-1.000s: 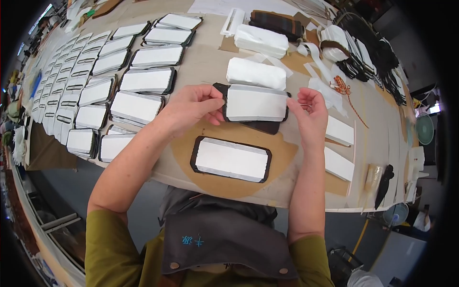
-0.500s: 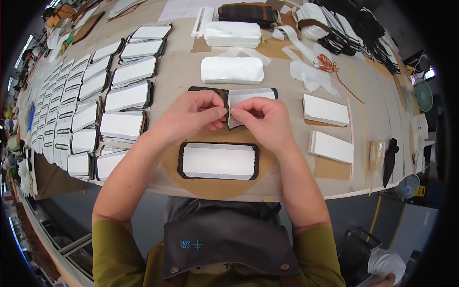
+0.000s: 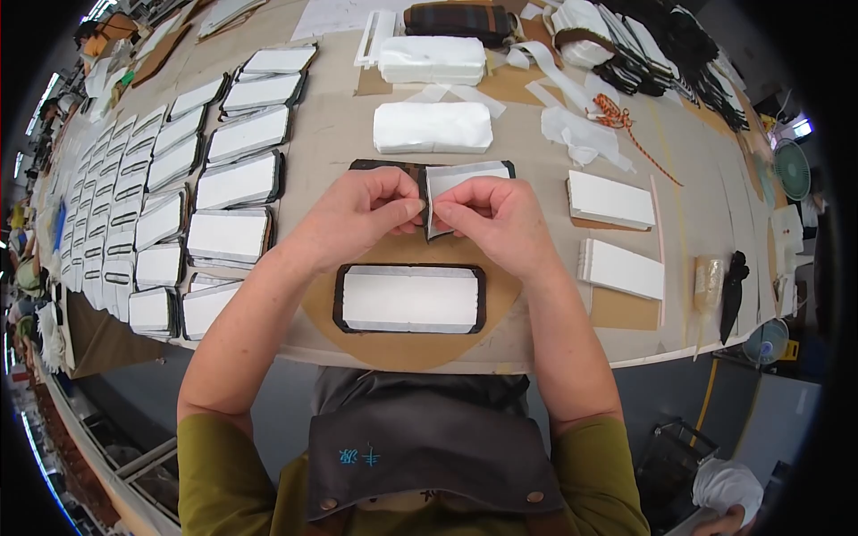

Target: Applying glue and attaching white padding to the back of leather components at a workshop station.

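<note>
Both my hands meet over a dark-edged panel with a white backing (image 3: 471, 172), its middle bent up into a fold. My left hand (image 3: 375, 210) pinches the dark side of the fold between thumb and forefinger. Against the white side, the thumb and fingers of my right hand (image 3: 487, 214) close in a pinch. My fingers cover part of the fold. Nearer to me, a second white panel with a black border (image 3: 409, 299) lies flat on a round brown board (image 3: 411, 351).
Rows of white-backed dark panels (image 3: 231, 235) fill the left of the table. White sheet stacks (image 3: 433, 128) lie beyond my hands, and white strip piles (image 3: 610, 198) to the right. Farther right are an orange cord (image 3: 617, 114) and a black tool (image 3: 734, 297). A person's hand shows at lower right.
My hands keep the same pinch on the folded panel, with hardly any movement. The whole view has shifted very slightly.
</note>
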### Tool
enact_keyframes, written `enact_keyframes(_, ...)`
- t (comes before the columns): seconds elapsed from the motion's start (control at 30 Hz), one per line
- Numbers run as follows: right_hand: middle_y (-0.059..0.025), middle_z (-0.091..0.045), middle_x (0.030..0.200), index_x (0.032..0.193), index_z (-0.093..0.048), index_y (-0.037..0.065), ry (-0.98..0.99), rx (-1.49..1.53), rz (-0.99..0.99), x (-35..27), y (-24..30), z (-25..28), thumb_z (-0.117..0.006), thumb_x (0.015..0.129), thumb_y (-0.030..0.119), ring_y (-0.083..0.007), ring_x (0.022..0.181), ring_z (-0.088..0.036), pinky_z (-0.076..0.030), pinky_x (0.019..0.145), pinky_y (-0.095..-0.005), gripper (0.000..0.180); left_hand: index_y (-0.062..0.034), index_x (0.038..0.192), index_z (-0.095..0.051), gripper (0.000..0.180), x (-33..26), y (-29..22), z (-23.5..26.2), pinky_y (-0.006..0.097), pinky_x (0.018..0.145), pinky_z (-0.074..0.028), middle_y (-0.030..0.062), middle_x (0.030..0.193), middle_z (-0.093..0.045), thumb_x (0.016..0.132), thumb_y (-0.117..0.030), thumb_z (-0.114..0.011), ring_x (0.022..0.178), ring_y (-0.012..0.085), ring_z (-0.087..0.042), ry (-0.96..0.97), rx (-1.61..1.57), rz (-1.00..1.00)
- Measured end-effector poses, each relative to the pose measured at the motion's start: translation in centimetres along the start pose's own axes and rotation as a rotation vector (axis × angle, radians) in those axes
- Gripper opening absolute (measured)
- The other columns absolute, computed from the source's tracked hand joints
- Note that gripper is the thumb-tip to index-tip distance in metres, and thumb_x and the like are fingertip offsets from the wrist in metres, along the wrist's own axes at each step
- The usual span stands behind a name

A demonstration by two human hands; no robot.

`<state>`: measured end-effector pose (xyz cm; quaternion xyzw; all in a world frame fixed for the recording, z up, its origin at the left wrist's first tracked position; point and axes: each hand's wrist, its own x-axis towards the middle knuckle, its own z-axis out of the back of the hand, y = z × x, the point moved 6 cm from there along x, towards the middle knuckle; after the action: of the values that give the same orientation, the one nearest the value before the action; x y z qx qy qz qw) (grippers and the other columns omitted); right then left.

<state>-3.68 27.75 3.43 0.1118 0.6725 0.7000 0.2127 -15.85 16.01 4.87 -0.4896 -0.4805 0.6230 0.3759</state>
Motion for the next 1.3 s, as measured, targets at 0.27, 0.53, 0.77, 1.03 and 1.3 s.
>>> enact_keyframes(0.27,-0.0062,-0.073,0.088,0.096,-0.072,-0.003,-0.005,-0.055,0.03,0.1,-0.1,0.0,-0.071,0.09,0.006,-0.0097,0.081,-0.068,-0.055,0.075,-0.0238,0.011,-0.003,0.097,-0.06,0.011,0.2,0.0,0.2,0.026,0.08,-0.05,0.0048,0.089,-0.068,0.099,-0.014,-0.06,0.084,0.0112,-0.064,-0.01,-0.059,-0.008)
enact_keyframes(0.53,-0.0052,-0.072,0.076,0.086,-0.074,-0.002,-0.01,-0.046,0.068,0.0,-0.1,0.2,-0.074,0.084,0.013,-0.0084,0.069,-0.064,-0.052,0.065,-0.025,0.015,-0.0015,0.098,-0.06,0.012,0.2,-0.3,-0.4,0.027,0.08,-0.051,0.0063,0.089,-0.069,0.099,-0.014,-0.061,0.085,0.0121,-0.065,0.006,-0.059,0.009)
enact_keyframes(0.77,-0.0055,-0.072,0.075,0.084,-0.074,-0.002,-0.011,-0.075,0.055,0.1,-0.3,0.2,-0.073,0.083,0.012,-0.0089,0.068,-0.064,-0.052,0.064,-0.0252,0.014,0.0,0.097,-0.061,0.011,0.2,-0.4,-0.5,0.026,0.079,-0.053,0.0064,0.089,-0.068,0.097,-0.011,-0.062,0.084,0.0126,-0.067,-0.016,-0.016,0.034)
enact_keyframes(1.03,-0.0058,-0.071,0.074,0.082,-0.072,-0.002,-0.019,-0.091,0.02,0.1,-0.6,0.2,-0.071,0.08,0.011,-0.0093,0.067,-0.064,-0.051,0.062,-0.0251,0.013,0.0006,0.097,-0.061,0.012,0.3,-0.3,-0.7,0.026,0.079,-0.053,0.0061,0.087,-0.068,0.097,-0.011,-0.063,0.084,0.0125,-0.067,-0.013,0.002,0.049)
enact_keyframes(1.3,-0.0049,-0.068,0.07,0.077,-0.069,-0.002,-0.034,-0.101,-0.011,0.3,-0.9,0.4,-0.07,0.073,0.013,-0.0093,0.063,-0.061,-0.05,0.06,-0.0249,0.015,0.0008,0.097,-0.06,0.011,0.4,0.2,-1.0,0.026,0.08,-0.053,0.0044,0.09,-0.067,0.098,-0.01,-0.061,0.085,0.0117,-0.066,0.012,0.036,0.028)
